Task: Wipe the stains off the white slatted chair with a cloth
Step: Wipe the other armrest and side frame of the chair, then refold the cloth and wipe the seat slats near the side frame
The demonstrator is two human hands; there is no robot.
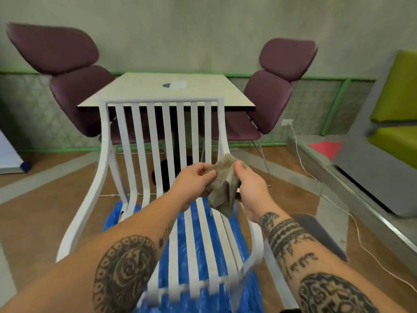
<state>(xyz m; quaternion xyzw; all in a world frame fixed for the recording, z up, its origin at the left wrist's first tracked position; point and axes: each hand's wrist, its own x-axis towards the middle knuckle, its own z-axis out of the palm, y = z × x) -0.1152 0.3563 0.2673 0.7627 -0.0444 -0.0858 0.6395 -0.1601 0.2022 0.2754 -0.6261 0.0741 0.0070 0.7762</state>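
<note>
The white slatted chair (pixel 155 141) stands in front of me, its back towards the table and its seat slats running under my arms. A crumpled grey-brown cloth (pixel 222 188) hangs in the air above the right side of the seat. My left hand (pixel 194 180) pinches the cloth's left edge with thumb and fingers. My right hand (pixel 249 185) grips its right side, thumb on top. Neither hand touches the chair. No stains are plain to see on the slats from here.
Blue plastic sheeting (pixel 200 290) lies on the floor under the chair. Behind it stand a white table (pixel 140 91) and two purple chairs (pixel 74 86) (pixel 274 96). A grey bench with green cushions (pixel 392 141) runs along the right; a white cable (pixel 334 199) trails over the floor.
</note>
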